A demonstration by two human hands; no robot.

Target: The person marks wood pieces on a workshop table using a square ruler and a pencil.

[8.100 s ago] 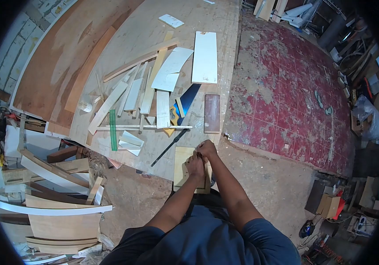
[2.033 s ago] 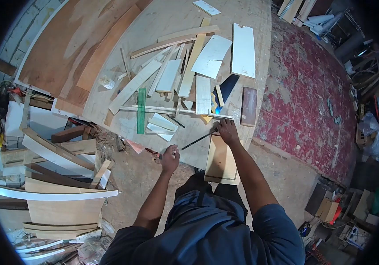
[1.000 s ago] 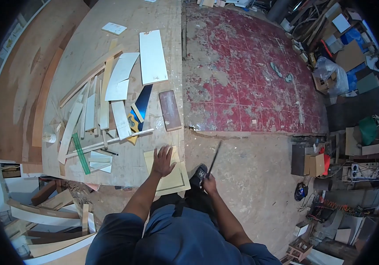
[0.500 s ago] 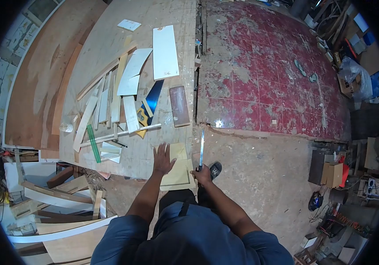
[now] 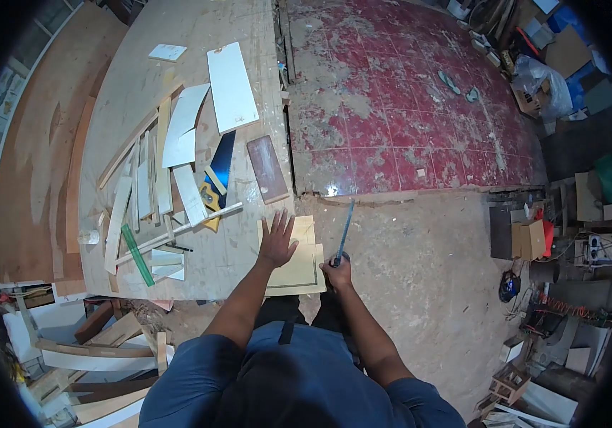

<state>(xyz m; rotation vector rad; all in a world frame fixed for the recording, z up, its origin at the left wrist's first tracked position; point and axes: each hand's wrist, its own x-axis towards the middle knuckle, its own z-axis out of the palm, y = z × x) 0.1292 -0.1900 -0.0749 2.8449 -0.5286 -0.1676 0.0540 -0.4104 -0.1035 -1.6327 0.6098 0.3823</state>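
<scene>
My left hand lies flat with fingers spread on a pale yellowish board, which rests at the near right corner of the worktable. Dark lines run along the board's right and near edges. Just right of the board, my right hand is closed round the dark handle of a narrow-bladed handsaw. Its blade points forward, tip leaning right, over the floor beside the table and apart from the board. Beyond my left hand lies a reddish-brown block.
The worktable bears a second saw with a blue blade and yellow handle, white panels, wooden strips and a green strip. Offcuts are piled at lower left. Cartons stand at right.
The saw's tip has swung right, away from the table edge, and its blade now looks darker. My left hand stays flat on the board. The whole view has shifted and turned slightly.
</scene>
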